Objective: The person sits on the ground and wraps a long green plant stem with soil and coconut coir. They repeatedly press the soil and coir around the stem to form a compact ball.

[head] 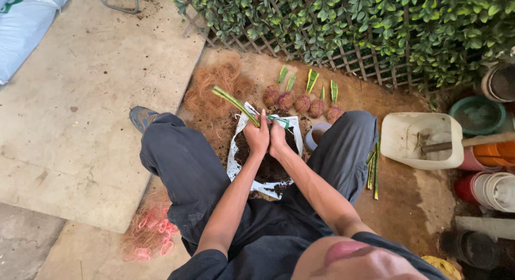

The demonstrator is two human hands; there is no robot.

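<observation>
My left hand (256,136) and my right hand (278,137) are pressed together over a white sack of dark soil (234,161) lying open between my knees. A long green leaf cutting (234,103) sticks out up and to the left from my left hand's grip. My right hand cups the base of the same bundle, fingers closed around it; what is packed at the base is hidden by both hands. Just beyond the sack, a row of several fibre-wrapped balls (302,103) with short green leaf cuttings stands on the ground.
A pile of brown coconut fibre (217,87) lies at the left of the row. Loose green cuttings (373,171) lie by my right knee. A white tub with a trowel (424,139), stacked pots (493,189), a green basin (476,115) and a lattice with a hedge (354,22) stand right and ahead. Pink twine (153,231) lies at my left.
</observation>
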